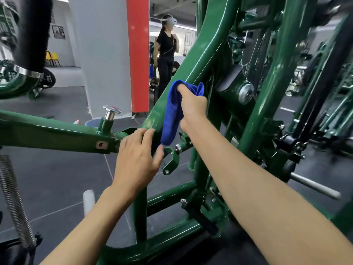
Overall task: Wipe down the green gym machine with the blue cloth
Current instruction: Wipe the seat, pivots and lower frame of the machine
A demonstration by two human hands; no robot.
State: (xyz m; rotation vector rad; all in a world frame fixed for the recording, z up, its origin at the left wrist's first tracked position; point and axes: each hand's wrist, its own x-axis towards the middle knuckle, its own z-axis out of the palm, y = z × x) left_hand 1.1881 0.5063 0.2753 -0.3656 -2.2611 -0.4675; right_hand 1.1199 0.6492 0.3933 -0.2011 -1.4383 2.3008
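Stretching up from the bottom edge, two bare forearms lead to two hands on the green gym machine (191, 60), whose painted tubes fill the right half of the view. At the near left stands one coiled steel spring (13, 197), tilted, above the dark floor (57, 178).

The left hand (137, 159) lies on the lower end of one slanted tube, where that tube meets a horizontal bar. Its fingers (149, 133) are nearly straight and spread on the paint, holding nothing, and its thumb sits just beside the hanging tip of the cloth. On the bar next to this hand is one white sticker (100, 144) printed with a 5.

A little farther up the same slanted tube, the right hand (193, 108) grips the one blue cloth (172, 115). Its fingers are curled into the bunched top of the cloth and press it against the tube, while the rest hangs down along the tube toward the left hand.

Beyond the bar, one chrome knob (111, 109) stands upright on a green collar, and one light blue bucket rim (91, 123) shows behind it. Farther off rise one grey pillar (103, 54) and one red column (137, 54), side by side. Past them stands one person in black (166, 54) wearing a white headset. At the far left wall are two yellow chairs (52, 58).
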